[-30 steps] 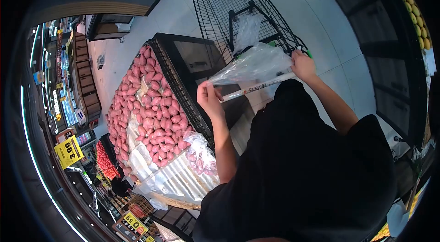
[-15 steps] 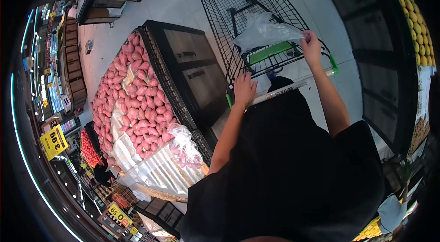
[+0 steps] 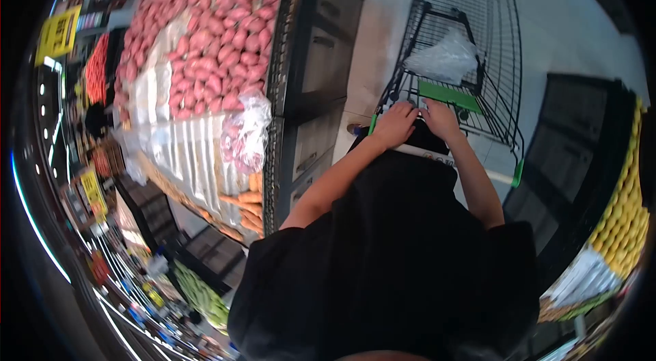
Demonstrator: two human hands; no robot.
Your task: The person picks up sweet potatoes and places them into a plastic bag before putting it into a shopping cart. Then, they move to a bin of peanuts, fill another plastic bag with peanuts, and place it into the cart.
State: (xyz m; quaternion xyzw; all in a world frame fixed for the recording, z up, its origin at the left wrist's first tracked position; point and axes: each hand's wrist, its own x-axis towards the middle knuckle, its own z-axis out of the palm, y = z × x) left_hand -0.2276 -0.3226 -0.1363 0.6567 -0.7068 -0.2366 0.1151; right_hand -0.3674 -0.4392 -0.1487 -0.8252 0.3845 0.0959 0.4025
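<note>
My left hand (image 3: 396,126) and my right hand (image 3: 441,119) are close together just past the white handle bar (image 3: 414,150) of a shopping cart (image 3: 502,33). Both sets of fingers are bent inward towards each other. A small pale patch shows at the fingertips, too blurred to name. Beyond my hands, a clear plastic bag (image 3: 447,58) lies crumpled in the cart, and neither hand touches it. Its contents cannot be made out. A green panel (image 3: 449,97) sits between the bag and my hands.
Left of the cart is a dark display stand (image 3: 321,53) heaped with sweet potatoes (image 3: 222,39). Carrots (image 3: 249,205) and a bagged pink-red batch (image 3: 239,142) lie at its near corner. To the right, another dark stand (image 3: 564,135) carries yellow fruit (image 3: 618,224).
My right hand has let go of the plastic bag and come back beside my left hand. The bag now lies in the cart. The view has turned, and the cart appears further right.
</note>
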